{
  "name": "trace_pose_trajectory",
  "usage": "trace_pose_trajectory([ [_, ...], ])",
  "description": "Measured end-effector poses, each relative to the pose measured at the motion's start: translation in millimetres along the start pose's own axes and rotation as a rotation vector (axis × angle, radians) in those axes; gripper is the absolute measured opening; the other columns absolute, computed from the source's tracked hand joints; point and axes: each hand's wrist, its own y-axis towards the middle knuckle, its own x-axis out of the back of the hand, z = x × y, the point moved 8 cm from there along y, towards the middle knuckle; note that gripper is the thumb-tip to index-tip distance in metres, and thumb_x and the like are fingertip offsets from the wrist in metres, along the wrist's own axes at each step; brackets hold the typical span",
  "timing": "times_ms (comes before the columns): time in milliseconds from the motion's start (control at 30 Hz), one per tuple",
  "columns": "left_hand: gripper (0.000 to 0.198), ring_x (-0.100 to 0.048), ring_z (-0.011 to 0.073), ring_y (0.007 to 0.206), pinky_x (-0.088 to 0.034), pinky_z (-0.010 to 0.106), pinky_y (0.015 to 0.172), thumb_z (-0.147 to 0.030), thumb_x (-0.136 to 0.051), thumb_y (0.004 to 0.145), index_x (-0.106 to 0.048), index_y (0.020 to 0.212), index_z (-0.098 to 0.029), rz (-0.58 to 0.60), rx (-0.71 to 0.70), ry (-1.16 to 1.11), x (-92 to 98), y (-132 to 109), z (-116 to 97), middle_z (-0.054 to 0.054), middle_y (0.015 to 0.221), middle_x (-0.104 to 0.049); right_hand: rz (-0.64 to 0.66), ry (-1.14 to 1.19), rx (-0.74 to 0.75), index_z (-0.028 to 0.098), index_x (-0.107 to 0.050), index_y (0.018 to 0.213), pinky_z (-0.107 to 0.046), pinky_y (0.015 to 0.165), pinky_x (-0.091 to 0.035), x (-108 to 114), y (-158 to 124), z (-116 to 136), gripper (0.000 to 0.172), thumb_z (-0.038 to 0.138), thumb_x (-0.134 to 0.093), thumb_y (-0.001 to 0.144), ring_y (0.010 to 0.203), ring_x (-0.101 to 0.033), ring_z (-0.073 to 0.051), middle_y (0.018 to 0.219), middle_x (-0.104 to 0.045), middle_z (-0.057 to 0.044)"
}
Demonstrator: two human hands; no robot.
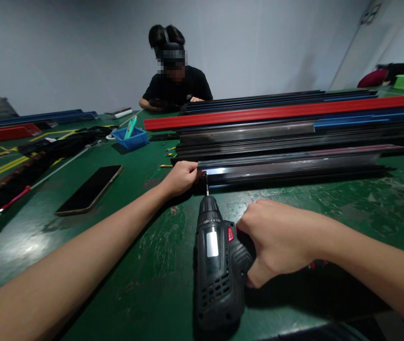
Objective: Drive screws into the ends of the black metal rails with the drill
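My right hand (276, 237) is wrapped round the handle of a black cordless drill (219, 274), which lies on its side with its bit pointing away from me. The tip of the bit (207, 183) meets the left end of a long dark metal profile (287, 171), or stops very close to it. At that same end, my left hand (181, 177) is closed on the profile, fingers pressed together. Whether a screw sits at the tip is too small to tell.
Behind the profile lie several more long profiles, one a red bar (280, 112). To the left are a phone (90, 189), a blue tray (131, 139) and a dark bundle with yellow wires (13, 175). Across the green table (152, 265) sits a person (177, 85).
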Motion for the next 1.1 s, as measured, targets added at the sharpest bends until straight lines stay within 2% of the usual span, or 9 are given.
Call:
trace_pose_trajectory([
  [500, 0.047, -0.045, 0.0126, 0.054, -0.032, 0.025, 0.056, -0.05, -0.048, 0.088, -0.052, 0.053, -0.018, 0.0, 0.009, 0.023, 0.8, 0.2, -0.1, 0.001, 0.052, -0.051, -0.016, 0.004, 0.011, 0.018, -0.077, 0.074, -0.031, 0.048, -0.029, 0.0, 0.3, 0.2, 0.05, 0.066, -0.081, 0.062, 0.05, -0.043, -0.014, 0.061, -0.064, -0.002],
  [833, 0.046, -0.044, 0.0121, 0.053, -0.031, 0.024, 0.055, -0.048, -0.049, 0.088, -0.052, 0.054, -0.017, -0.004, 0.016, 0.014, -0.1, 0.7, 2.5, 0.001, 0.052, -0.051, 0.014, 0.013, 0.015, 0.016, -0.081, 0.084, -0.032, 0.053, -0.034, -0.1, 0.0, 1.5, 0.053, 0.064, -0.081, 0.064, 0.059, -0.055, -0.019, 0.072, -0.072, -0.007],
  [1100, 0.045, -0.045, 0.0123, 0.054, -0.032, 0.024, 0.056, -0.047, -0.049, 0.086, -0.052, 0.053, -0.017, 0.002, 0.028, 0.02, -0.3, 1.0, 2.8, 0.001, 0.052, -0.051, 0.004, 0.013, 0.015, 0.015, -0.08, 0.081, -0.031, 0.051, -0.031, 0.4, 1.1, 0.5, 0.053, 0.065, -0.081, 0.063, 0.055, -0.051, -0.017, 0.069, -0.071, -0.006],
])
